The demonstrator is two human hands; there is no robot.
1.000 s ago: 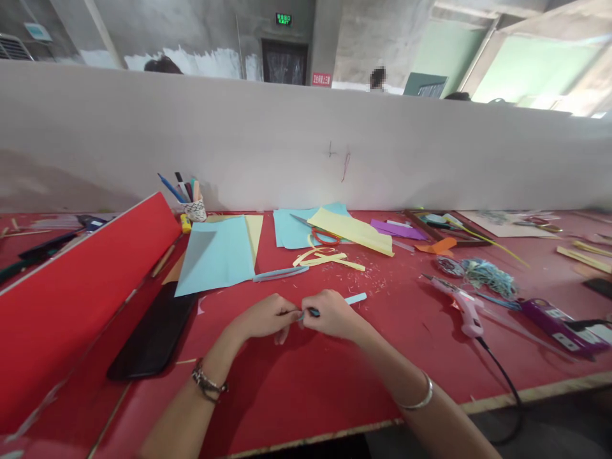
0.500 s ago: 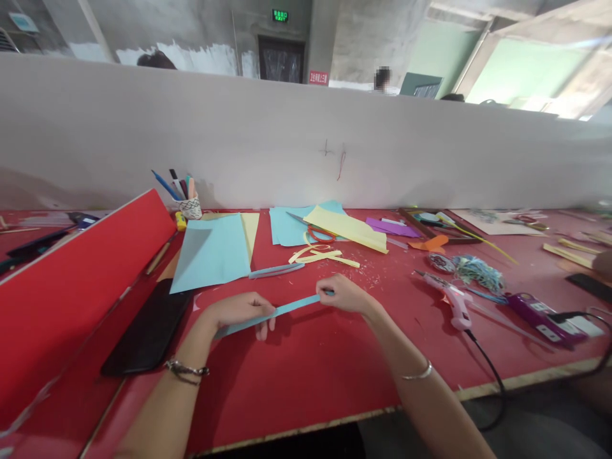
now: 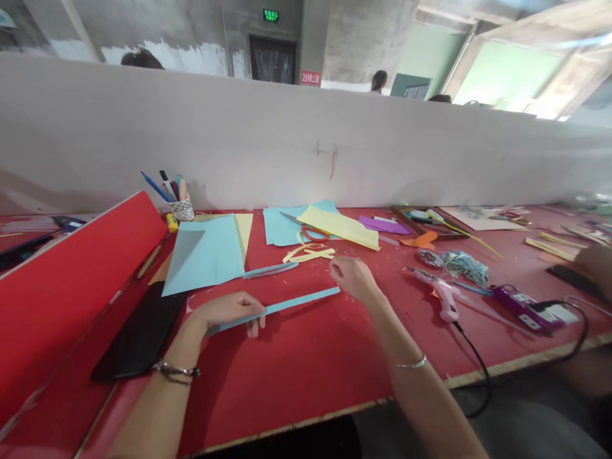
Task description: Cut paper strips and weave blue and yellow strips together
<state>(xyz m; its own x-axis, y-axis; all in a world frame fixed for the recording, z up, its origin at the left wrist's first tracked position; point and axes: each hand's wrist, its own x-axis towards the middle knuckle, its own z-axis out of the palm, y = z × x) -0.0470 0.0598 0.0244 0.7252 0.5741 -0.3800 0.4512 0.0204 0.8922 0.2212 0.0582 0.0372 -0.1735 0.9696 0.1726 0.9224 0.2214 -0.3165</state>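
Note:
My left hand [image 3: 234, 309] is closed on a narrow light-blue paper strip [image 3: 302, 300], pinched between thumb and fingers above the red table. From that hand the strip runs to the right and slightly up, ending free. Just beyond its far end is my right hand [image 3: 356, 279], fingers curled in and apart from the strip; nothing shows in them. Behind the right hand lie cut yellow paper strips [image 3: 313, 255] and red-handled scissors [image 3: 314, 234], partly under a yellow sheet [image 3: 342, 228]. A folded blue strip [image 3: 270, 271] rests beside a light-blue sheet [image 3: 205, 255].
A black phone-like slab [image 3: 136, 338] and a red board [image 3: 81, 287] are on the left. A pen cup [image 3: 182, 209] stands by the white partition [image 3: 248, 140]. At right lie a pink glue gun [image 3: 442, 296], tangled yarn [image 3: 466, 266] and a purple power strip [image 3: 521, 309].
My right hand has let go of the blue strip's end and shifted slightly up and right. My left hand still grips the strip. The whole view has shifted a little.

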